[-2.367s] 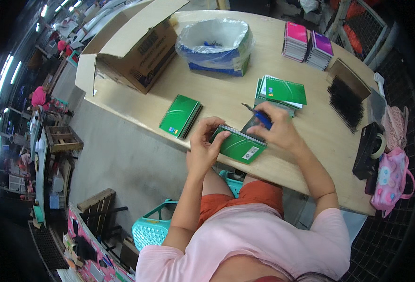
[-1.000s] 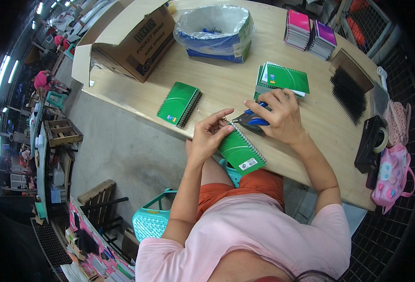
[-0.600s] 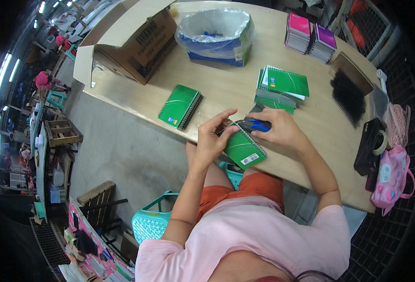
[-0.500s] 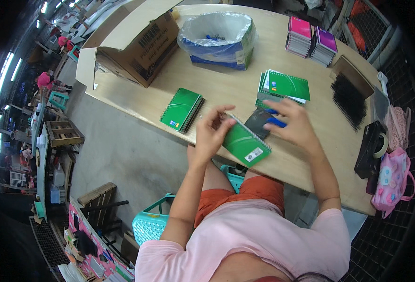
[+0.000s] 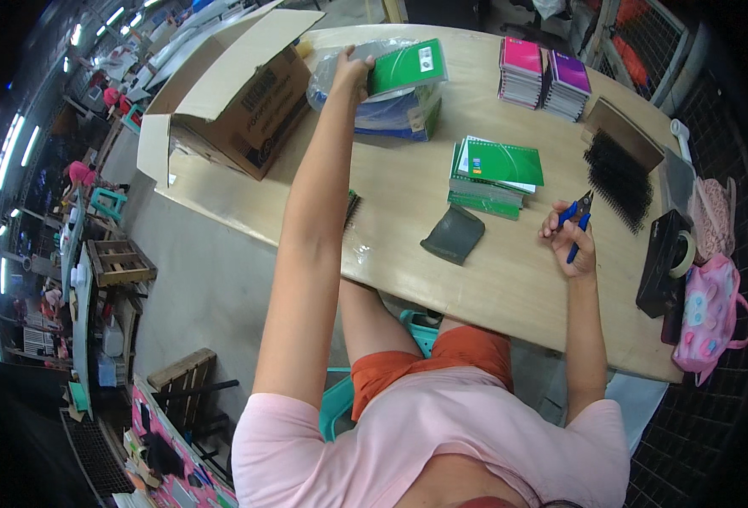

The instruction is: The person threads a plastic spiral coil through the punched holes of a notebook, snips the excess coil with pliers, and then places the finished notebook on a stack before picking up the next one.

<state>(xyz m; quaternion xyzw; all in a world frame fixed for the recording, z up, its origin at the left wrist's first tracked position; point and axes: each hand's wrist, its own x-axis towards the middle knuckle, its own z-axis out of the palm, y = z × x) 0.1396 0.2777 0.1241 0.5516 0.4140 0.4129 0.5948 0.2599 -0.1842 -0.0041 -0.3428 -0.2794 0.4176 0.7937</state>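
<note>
My left hand (image 5: pixel 353 74), arm stretched far forward, grips a green spiral notebook (image 5: pixel 410 66) by one edge. The notebook hangs over a blue box (image 5: pixel 395 114) lined with clear plastic and covers part of its opening. My right hand (image 5: pixel 571 241) is closed round blue-handled wire cutters (image 5: pixel 579 222), jaws pointing away from me, at the right of the table. Between the hands lies a dark grey pad (image 5: pixel 454 235). Beyond it stands a stack of green notebooks (image 5: pixel 499 173). Another notebook (image 5: pixel 353 206) is mostly hidden behind my left forearm.
An open cardboard box (image 5: pixel 255 110) stands at the far left. Pink notebooks (image 5: pixel 522 68) and purple notebooks (image 5: pixel 567 85) are stacked at the far right. Black spiral coils (image 5: pixel 620 178), a tape roll (image 5: pixel 684 256) and a pink pouch (image 5: pixel 703 317) line the right edge.
My left hand has carried the notebook from the table's near edge forward to over the lined box. My right hand has moved right with the wire cutters, leaving the grey pad uncovered.
</note>
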